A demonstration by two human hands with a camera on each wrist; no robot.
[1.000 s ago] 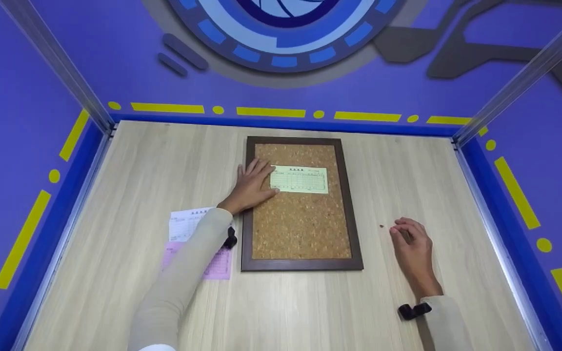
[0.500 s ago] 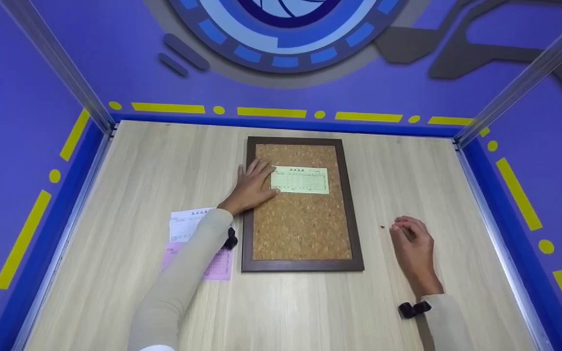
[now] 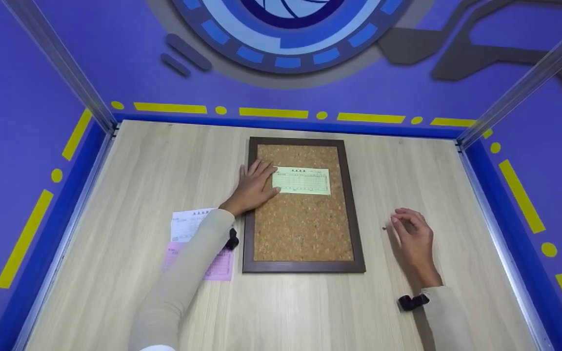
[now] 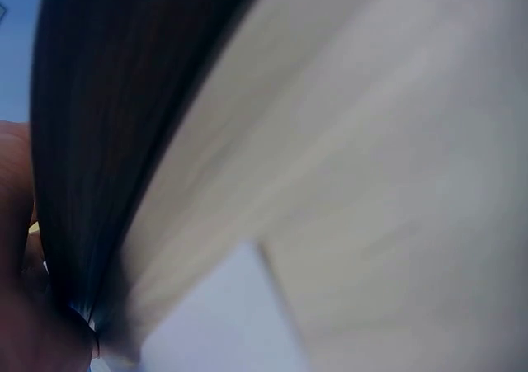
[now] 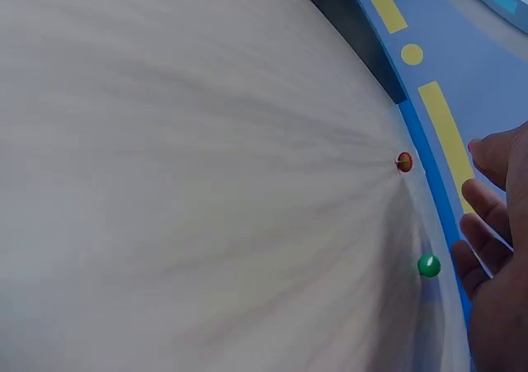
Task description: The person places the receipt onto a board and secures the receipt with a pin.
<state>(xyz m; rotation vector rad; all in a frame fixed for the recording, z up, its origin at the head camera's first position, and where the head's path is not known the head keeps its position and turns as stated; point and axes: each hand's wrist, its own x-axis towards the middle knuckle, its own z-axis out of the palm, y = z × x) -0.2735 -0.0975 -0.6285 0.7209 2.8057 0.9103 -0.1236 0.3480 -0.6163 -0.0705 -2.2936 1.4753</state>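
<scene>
A cork board [image 3: 303, 229] with a dark brown frame lies on the table. On its upper half is a green printed slip [image 3: 301, 181]. My left hand [image 3: 251, 188] rests on the board's left side, fingers spread, fingertips at the slip's left edge. In the left wrist view the frame's dark side [image 4: 107, 124] fills the near part. Right of the board, my right hand [image 3: 415, 241] is raised a little, thumb and forefinger together. A small red bit, apparently a thumbtack [image 5: 472, 146], shows at those tips. A red thumbtack [image 5: 404, 162] and a green thumbtack [image 5: 429, 265] lie on the table.
A white printed slip [image 3: 186, 224] and a pink printed slip [image 3: 220, 265] lie left of the board, partly under the left sleeve [image 3: 183, 282]. Purple-blue walls [image 3: 130, 58] with metal posts enclose the wooden table [image 3: 300, 312] on the back and sides.
My right hand has lifted slightly and moved a little away from me. The left hand, the green slip and the board keep their places; the head view has shifted very slightly.
</scene>
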